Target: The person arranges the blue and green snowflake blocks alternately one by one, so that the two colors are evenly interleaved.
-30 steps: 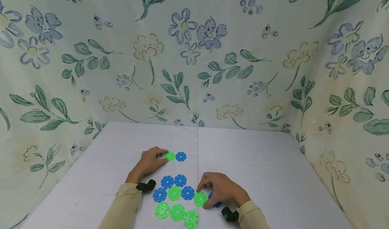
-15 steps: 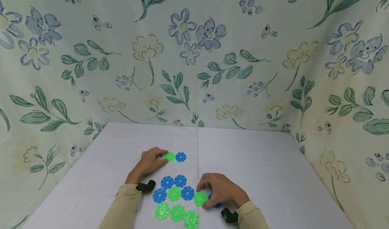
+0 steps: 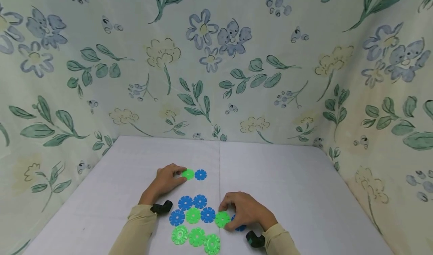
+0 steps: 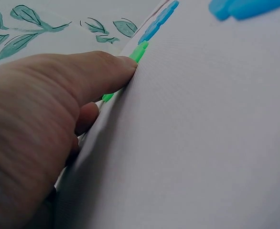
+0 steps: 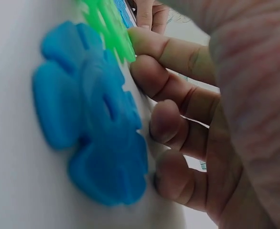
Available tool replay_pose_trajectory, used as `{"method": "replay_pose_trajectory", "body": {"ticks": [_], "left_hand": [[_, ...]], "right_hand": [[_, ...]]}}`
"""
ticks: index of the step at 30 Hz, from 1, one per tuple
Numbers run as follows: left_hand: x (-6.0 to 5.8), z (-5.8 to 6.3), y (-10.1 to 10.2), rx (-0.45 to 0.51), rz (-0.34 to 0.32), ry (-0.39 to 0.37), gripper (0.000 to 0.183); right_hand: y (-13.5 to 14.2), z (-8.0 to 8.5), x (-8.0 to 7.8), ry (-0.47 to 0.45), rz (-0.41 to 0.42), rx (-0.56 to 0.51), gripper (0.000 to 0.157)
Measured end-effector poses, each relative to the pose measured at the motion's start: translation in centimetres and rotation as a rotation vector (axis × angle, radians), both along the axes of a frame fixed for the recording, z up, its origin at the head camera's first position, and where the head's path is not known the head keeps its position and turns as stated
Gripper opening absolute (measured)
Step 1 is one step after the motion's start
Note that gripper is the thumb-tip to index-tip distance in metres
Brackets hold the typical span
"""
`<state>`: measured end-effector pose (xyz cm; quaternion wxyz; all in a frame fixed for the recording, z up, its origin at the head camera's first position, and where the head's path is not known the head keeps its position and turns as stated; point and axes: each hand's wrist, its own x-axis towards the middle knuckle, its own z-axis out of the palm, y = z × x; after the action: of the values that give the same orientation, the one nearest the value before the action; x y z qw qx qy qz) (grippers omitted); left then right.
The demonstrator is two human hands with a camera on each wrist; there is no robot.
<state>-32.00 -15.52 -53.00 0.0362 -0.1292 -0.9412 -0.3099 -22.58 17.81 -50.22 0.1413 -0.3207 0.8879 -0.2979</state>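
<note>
My left hand (image 3: 167,179) pinches a green notched plastic disc (image 3: 189,174) between thumb and fingers, at the far part of the table. Just right of it lies a blue notched disc (image 3: 200,175). Nearer the front, my right hand (image 3: 248,210) holds another green disc (image 3: 221,220) by its edges, thumb on the near side and a finger on the far side. Partly hidden under the right hand lies a blue disc (image 3: 240,228), large in the right wrist view (image 5: 94,114). In the left wrist view the thumb presses the green disc's edge (image 4: 141,51).
Left of the right hand, blue discs (image 3: 208,215) surround a green one (image 3: 193,215). A row of green discs (image 3: 196,237) lies at the near edge of view. White cloth covers the table (image 3: 287,183); a floral curtain (image 3: 216,78) stands behind it.
Hardly anything differs. Both hands stay on their green discs; the whole head view shifts very slightly left, and the right hand's green disc sits a touch farther up.
</note>
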Motion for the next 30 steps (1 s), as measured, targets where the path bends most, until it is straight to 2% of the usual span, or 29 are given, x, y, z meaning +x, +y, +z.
{"method": "replay_pose_trajectory", "body": {"ticks": [18,30], "left_hand": [[0.20,0.30,0.25,0.029,-0.013,0.005,0.041],[0.19,-0.30,0.02,-0.002,0.005,0.013,0.041]], "right_hand": [[0.25,0.09,0.04,0.005,-0.048,-0.009,0.039],[0.16,-0.18,-0.05,0.087,-0.059,-0.061,0.038]]}}
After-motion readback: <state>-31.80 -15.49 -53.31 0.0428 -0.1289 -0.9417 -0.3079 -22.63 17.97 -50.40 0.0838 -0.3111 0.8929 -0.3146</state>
